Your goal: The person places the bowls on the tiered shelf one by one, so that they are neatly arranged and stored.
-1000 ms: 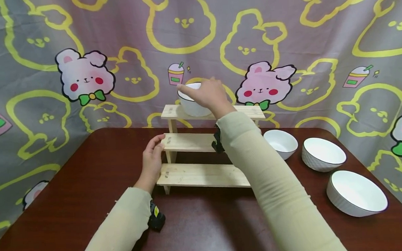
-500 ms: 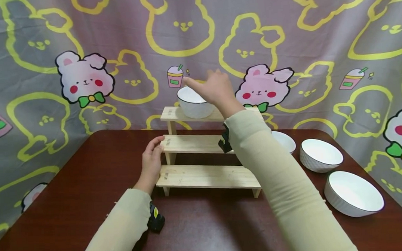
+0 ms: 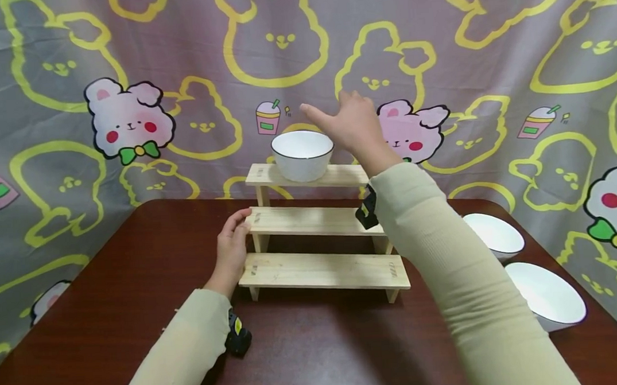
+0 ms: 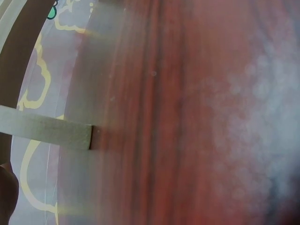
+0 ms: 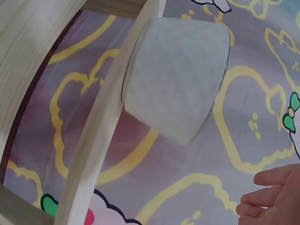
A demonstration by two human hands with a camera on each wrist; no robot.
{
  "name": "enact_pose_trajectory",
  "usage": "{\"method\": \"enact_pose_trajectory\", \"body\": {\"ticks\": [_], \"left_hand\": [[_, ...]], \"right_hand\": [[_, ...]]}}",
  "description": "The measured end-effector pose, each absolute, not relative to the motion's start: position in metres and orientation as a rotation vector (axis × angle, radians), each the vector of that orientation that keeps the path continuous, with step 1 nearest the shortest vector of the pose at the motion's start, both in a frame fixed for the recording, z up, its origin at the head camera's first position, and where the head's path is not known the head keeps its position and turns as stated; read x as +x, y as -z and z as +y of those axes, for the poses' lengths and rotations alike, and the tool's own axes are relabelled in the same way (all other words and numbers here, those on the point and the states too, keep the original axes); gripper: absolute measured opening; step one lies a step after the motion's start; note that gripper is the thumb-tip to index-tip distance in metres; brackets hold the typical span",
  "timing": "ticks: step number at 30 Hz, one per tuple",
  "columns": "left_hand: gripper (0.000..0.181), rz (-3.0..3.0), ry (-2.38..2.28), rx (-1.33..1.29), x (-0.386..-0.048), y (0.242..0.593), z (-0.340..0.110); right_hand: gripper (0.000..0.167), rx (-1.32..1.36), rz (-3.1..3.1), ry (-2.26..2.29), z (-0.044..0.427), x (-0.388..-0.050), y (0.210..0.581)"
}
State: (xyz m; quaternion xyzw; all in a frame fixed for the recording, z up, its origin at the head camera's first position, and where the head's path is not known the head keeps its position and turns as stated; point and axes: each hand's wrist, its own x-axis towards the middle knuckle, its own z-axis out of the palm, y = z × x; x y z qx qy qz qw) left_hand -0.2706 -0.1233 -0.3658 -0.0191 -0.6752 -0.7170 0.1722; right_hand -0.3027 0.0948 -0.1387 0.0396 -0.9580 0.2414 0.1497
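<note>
Behind the dark red-brown counter [image 3: 304, 342] hung a grey and pinkish curtain [image 3: 193, 42], printed with yellow animal outlines, pink rabbits with green bows and small drink cups. On the counter stood a three-tier wooden stand [image 3: 322, 269], whose levels rose like stairs from the near side to the far side. One white bowl [image 3: 303, 164] with a thin dark rim was upright on the top shelf [image 3: 346, 175], to the left of its middle; from the right wrist, its outer wall showed a faint diamond pattern.

The person's right hand [image 3: 354, 124] was in the air, near this bowl, on its right side and a little higher, apart from it. Its grip was spread, with the thumb well away from the fingers. The left hand [image 3: 230, 247] was at the left end of the middle shelf [image 3: 315, 218], and its grip pinched this end.

On the right part of the counter were two other white bowls, a farther bowl [image 3: 495, 233] and a nearer bowl [image 3: 548, 297], both partly covered by the beige right sleeve [image 3: 445, 249]. Seen from the left wrist, the counter was blurred, and a pale bar [image 4: 51, 131] reached in from the left.
</note>
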Motion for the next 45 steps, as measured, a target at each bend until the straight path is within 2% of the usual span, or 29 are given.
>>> {"method": "enact_pose_trajectory", "body": {"ticks": [29,45], "left_hand": [[0.034,-1.909,2.059,-0.069,-0.27,0.365,-0.126],[0.033,-1.908,2.058,-0.046,-0.27,0.364,-0.125]], "right_hand": [[0.087,0.088,-2.593,-0.806,0.17,-0.282,0.139],[0.089,-0.01,-2.551,-0.914,0.212,-0.278,0.157]]}}
